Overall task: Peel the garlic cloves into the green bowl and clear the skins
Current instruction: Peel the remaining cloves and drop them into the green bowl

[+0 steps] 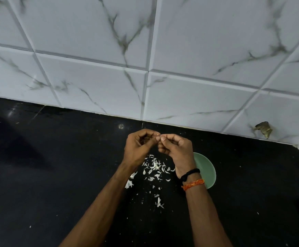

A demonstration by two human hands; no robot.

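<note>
So you've got both hands up over the black bench, fingertips meeting right in the middle, and there's a tiny garlic clove pinched between them, barely showing, so I can't tell how much skin is left on it. Your left hand is curled in with thumb and forefinger nipped on one end, and your right hand is doing the same from the other side, which looks to me like one steadies while the other picks at the skin. Holding it up off the bench makes sense, since the flakes just drop straight down, and you can see that in the pile of white skins scattered right under your hands and trailing back toward you. The green bowl sits just to the right, half hidden behind your right wrist, so a peeled clove only needs a short drop sideways. Can't see what's in the bowl from here. My guess is you're mid-peel, and the skins still need sweeping up after
</note>
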